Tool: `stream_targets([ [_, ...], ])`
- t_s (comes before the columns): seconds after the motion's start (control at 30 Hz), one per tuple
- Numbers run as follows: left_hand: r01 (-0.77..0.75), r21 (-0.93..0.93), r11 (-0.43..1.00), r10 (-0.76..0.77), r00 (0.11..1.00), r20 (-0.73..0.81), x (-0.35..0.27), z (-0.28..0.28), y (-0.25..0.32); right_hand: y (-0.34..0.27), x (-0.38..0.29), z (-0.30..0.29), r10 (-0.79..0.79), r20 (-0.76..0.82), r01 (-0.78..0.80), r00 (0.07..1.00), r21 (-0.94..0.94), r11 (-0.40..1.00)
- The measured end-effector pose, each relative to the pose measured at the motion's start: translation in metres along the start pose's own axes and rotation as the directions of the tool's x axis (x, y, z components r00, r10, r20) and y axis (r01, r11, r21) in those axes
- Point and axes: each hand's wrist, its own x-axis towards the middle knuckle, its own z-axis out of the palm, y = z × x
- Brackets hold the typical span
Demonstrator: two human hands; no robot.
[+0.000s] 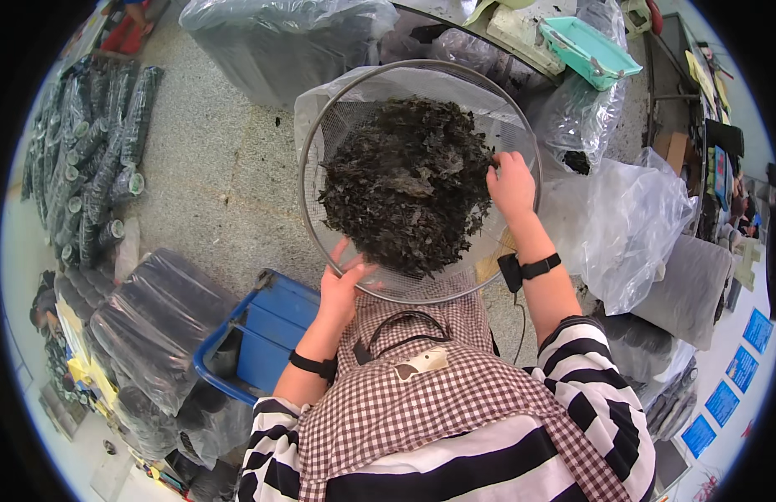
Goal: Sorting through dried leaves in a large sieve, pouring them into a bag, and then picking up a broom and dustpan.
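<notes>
A round wire-mesh sieve (388,292) with a metal rim is in front of my apron. It carries a loose heap of dark, dried, leafy flakes (413,182) that look like seaweed. My left hand (341,283) grips the rim at the near left, with its fingers spread under the mesh and its thumb above. My right hand (512,185) is inside the sieve at the right edge of the heap. Its fingertips touch the flakes; whether they pinch any is hidden. A clear plastic bag (309,116) shows under and behind the far side of the sieve.
A blue plastic crate (272,320) stands by my left arm. Large filled plastic bags (159,320) and wrapped dark rolls (93,150) lie at left. Ahead stands a big plastic-lined container (281,56). Crumpled clear plastic (626,226) lies at right, and a turquoise tray (592,50) sits at the back right.
</notes>
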Motion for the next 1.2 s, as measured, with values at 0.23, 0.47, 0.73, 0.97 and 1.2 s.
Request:
stream_targets([
  [0.23,-0.022,-0.020,1.000,0.021,1.000,-0.023,-0.002,0.007,0.006,-0.041,-0.025,-0.001,-0.421,0.041,0.409,0.906,0.169,0.897],
  [0.47,0.010,-0.074,0.997,-0.010,1.000,0.000,0.003,0.012,0.003,-0.106,-0.070,0.005,-0.656,0.456,0.670,0.602,0.158,0.725],
  [0.73,-0.050,-0.040,0.998,0.049,0.998,-0.034,0.007,0.005,0.006,-0.057,0.005,-0.045,-0.383,-0.027,0.367,0.923,0.357,0.859],
  [0.97,0.000,-0.024,1.000,-0.001,0.999,-0.034,0.012,0.008,-0.002,-0.072,-0.027,-0.023,-0.584,0.021,0.556,0.812,0.277,0.784],
  [1.2,0.023,-0.019,1.000,-0.023,1.000,0.003,0.007,0.018,-0.001,-0.152,-0.045,0.033,-0.688,0.292,0.666,0.665,0.185,0.723],
])
